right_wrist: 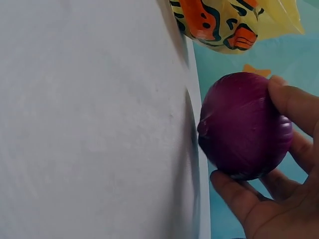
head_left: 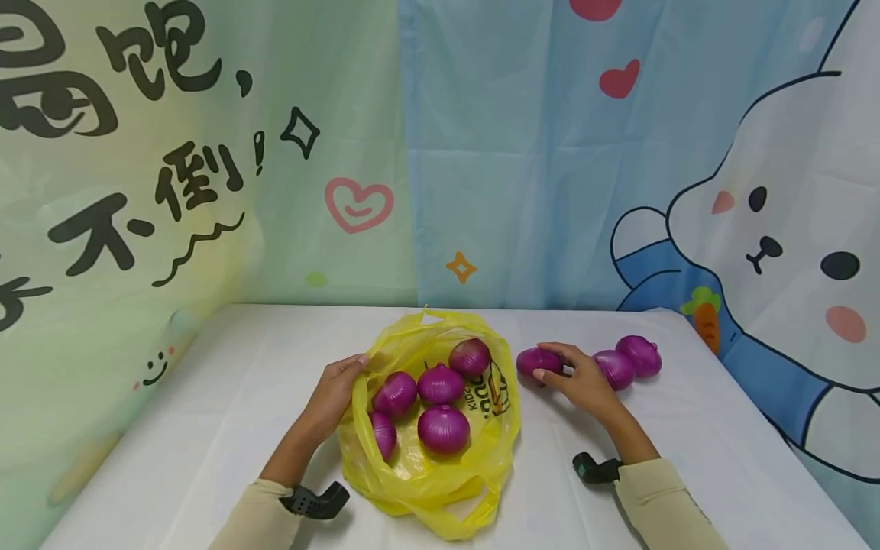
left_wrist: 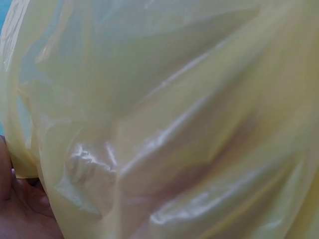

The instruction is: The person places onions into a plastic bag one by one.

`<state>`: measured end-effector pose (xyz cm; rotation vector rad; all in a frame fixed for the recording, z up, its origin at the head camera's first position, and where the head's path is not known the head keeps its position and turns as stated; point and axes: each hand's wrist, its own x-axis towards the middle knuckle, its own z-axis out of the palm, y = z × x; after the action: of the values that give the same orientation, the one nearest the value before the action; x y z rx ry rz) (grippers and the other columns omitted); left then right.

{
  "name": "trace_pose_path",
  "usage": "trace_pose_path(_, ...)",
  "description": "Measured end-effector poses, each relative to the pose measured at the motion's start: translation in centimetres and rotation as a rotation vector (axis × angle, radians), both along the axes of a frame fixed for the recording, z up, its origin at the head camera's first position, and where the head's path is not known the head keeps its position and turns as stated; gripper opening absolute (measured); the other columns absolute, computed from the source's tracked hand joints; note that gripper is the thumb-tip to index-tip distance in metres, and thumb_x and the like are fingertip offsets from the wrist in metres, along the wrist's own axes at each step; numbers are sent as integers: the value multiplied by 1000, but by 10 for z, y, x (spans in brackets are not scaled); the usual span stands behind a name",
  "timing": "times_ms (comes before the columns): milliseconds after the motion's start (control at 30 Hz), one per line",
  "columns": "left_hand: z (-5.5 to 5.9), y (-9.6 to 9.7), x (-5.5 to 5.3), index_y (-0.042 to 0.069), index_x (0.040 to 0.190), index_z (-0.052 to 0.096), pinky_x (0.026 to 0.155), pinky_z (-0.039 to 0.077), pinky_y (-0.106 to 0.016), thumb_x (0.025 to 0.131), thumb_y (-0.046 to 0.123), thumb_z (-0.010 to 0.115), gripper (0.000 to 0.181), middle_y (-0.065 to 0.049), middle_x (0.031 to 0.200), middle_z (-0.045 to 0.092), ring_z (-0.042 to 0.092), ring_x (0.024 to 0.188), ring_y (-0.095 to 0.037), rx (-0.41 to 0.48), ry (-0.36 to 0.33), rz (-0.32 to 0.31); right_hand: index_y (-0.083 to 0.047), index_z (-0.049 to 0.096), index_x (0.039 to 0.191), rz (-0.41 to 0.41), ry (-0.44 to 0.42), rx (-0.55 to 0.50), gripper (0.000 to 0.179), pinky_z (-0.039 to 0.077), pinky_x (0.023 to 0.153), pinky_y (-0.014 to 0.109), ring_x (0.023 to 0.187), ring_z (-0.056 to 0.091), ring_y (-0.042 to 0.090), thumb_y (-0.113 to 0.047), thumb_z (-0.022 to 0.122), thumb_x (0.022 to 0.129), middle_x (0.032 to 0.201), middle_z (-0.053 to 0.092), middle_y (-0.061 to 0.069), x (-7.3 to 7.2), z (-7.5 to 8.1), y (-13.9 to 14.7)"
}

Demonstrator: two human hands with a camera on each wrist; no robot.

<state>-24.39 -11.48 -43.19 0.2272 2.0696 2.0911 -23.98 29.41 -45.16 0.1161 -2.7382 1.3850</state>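
A yellow plastic bag (head_left: 491, 451) lies open on the table with several red onions (head_left: 443, 429) inside. My left hand (head_left: 338, 393) pinches the bag's left rim; in the left wrist view the yellow film fills most of the picture and hides the fingertips. To the right of the bag, my right hand (head_left: 580, 378) grips one red onion (head_left: 539, 362) between thumb and fingers. The right wrist view shows this onion (right_wrist: 244, 127) close up, held slightly off the white surface, with the printed side of the bag (right_wrist: 279, 15) beyond it.
Two more red onions (head_left: 639, 356) sit touching each other at the right, just behind my right hand. The white table (head_left: 227, 397) runs back to a printed curtain (head_left: 481, 153). Black wrist cameras (head_left: 316, 501) are strapped to both wrists.
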Motion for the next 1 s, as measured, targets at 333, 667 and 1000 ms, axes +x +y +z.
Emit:
trace_pose_path(333,0,-1,0,-9,124,56,71,56,-28,106,24,40,41,-17,100,62,64,82,-19,18,6,-16,-8,51,140,62,139,-78,54,44,97,50,126,44,39,-24,70,92,142,43,18,6,22,-17)
trace_pose_path(667,1,-1,0,-8,124,57,68,55,-26,106,24,39,40,-16,99,62,63,79,-18,1,10,-8,-2,49,140,142,308,-233,51,47,91,31,129,44,40,-6,66,92,139,46,18,15,58,-43)
trace_pose_path(1000,0,-1,1,-7,124,57,67,55,-25,106,24,39,41,-15,98,62,63,79,-18,0,4,-16,-11,52,139,323,199,-306,49,48,92,31,126,48,30,-11,68,92,138,51,8,9,55,-66)
